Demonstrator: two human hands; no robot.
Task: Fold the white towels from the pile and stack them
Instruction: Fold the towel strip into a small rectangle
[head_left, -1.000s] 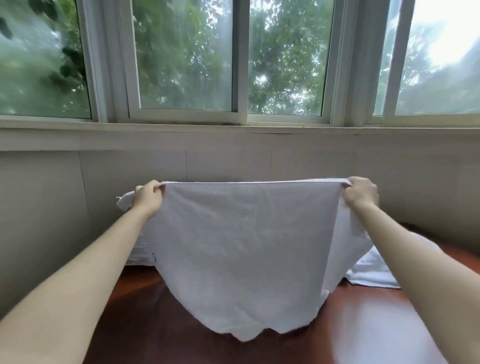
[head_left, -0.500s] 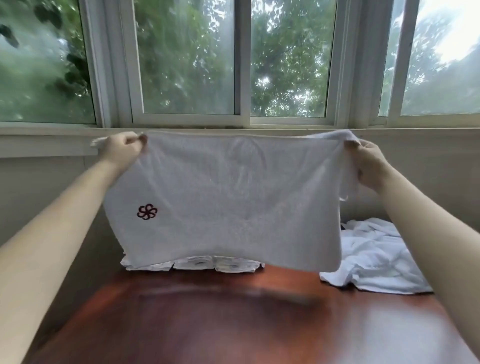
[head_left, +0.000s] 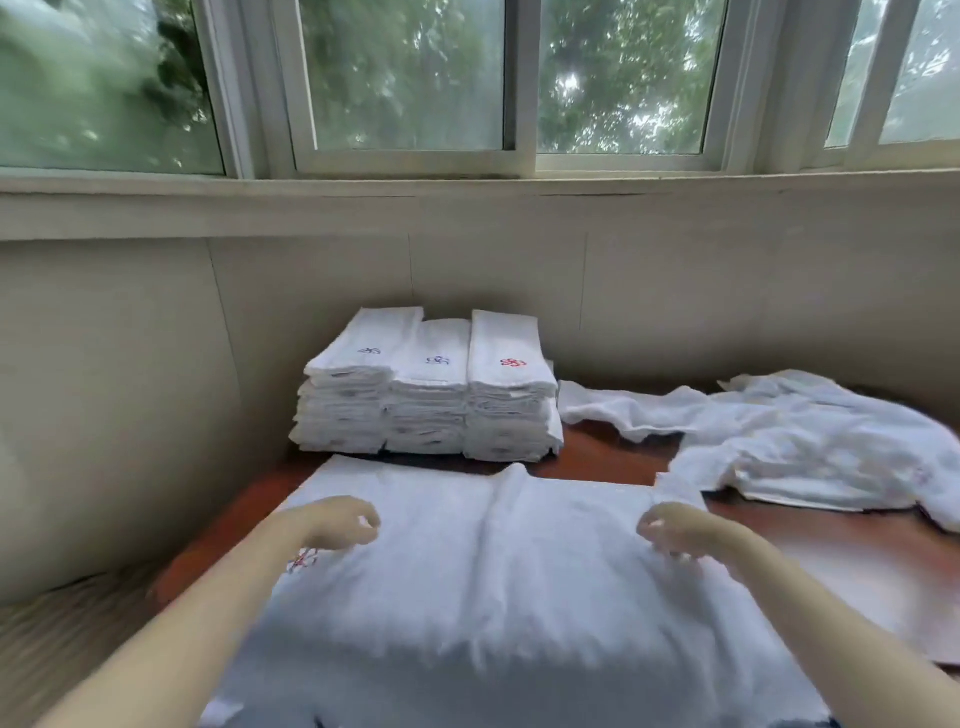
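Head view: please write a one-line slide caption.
Left hand and right hand over a towel spread on the table; folded stacks behind, unfolded pile right.

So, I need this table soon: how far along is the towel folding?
Done: three stacks of folded towels by the wall. In hand: one towel spread flat on the table, left hand and right hand over it. Remaining: the rumpled pile at right.

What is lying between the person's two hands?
In the head view, only the spread white cloth towel lies between the left hand and right hand, with a soft ridge running up its middle.
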